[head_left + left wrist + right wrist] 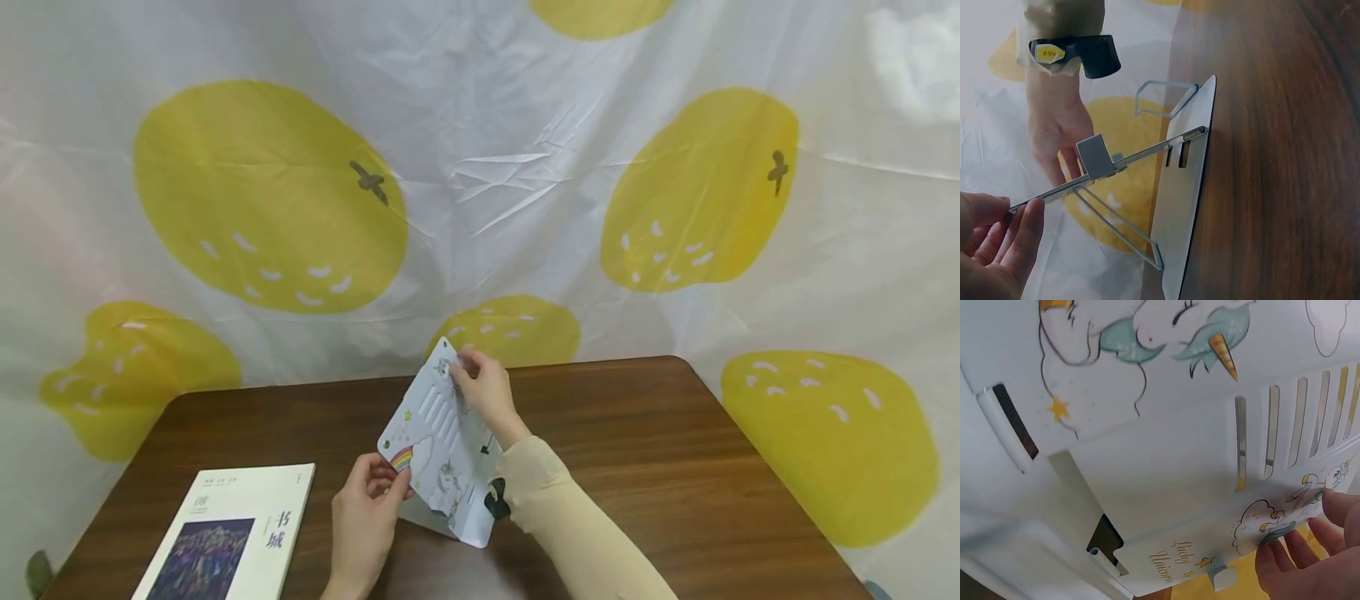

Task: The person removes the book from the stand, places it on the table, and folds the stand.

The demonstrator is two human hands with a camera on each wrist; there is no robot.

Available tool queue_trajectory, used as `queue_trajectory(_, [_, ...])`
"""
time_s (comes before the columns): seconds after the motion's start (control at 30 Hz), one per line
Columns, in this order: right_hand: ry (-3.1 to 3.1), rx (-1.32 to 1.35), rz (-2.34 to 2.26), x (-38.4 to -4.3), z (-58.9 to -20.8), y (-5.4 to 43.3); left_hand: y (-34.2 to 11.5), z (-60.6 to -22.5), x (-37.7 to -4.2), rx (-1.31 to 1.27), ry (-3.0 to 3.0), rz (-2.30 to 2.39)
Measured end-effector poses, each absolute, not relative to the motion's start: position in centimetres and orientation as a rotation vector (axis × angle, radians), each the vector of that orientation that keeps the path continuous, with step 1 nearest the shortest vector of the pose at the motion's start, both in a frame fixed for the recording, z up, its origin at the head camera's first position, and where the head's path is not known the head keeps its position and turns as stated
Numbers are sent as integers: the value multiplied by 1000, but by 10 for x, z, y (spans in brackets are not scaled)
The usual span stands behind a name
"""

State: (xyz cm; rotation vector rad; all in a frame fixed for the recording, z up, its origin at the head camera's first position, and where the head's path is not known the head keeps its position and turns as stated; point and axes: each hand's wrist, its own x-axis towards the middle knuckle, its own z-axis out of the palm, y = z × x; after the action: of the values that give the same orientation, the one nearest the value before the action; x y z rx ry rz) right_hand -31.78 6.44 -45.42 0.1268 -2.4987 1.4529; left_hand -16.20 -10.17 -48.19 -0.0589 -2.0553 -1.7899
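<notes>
A white folding book stand (444,471) with unicorn, cloud and rainbow prints stands tilted on the table in the head view. My left hand (366,510) pinches the left edge of its slotted panel between thumb and fingers. Higher up, my right hand (489,392) holds the panel's other edge, thumb on the printed face. From the side, the left wrist view shows the panel hinged to a flat base plate (1179,206), with a bent wire leg (1116,219) between them. Slots and "Lucky Unicorn" lettering (1172,559) appear in the right wrist view.
A book (292,508) with a white cover and a dark picture lies on the left of the brown wooden table (637,442). Behind the table hangs a white curtain (480,250) printed with yellow fruit. A black band (1094,56) circles my right wrist.
</notes>
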Motion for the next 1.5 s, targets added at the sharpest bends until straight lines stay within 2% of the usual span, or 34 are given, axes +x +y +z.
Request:
queue_trajectory(0.37, [-2515,250,1483,-303,-453,56,-94,-487,-157,-66,-2043,-1739])
queue_trajectory(0.63, [-2518,462,1473,-272,-454,53,-99,-484,-156,-113,-2042,-1755])
queue_trajectory(1.03, [-2415,739,1441,-221,-451,54,-124,-475,-166,-329,-2028,-1593])
queue_trajectory(1.5, [-2466,674,1156,-185,-460,49,-122,-465,-169,-454,-2066,-1491])
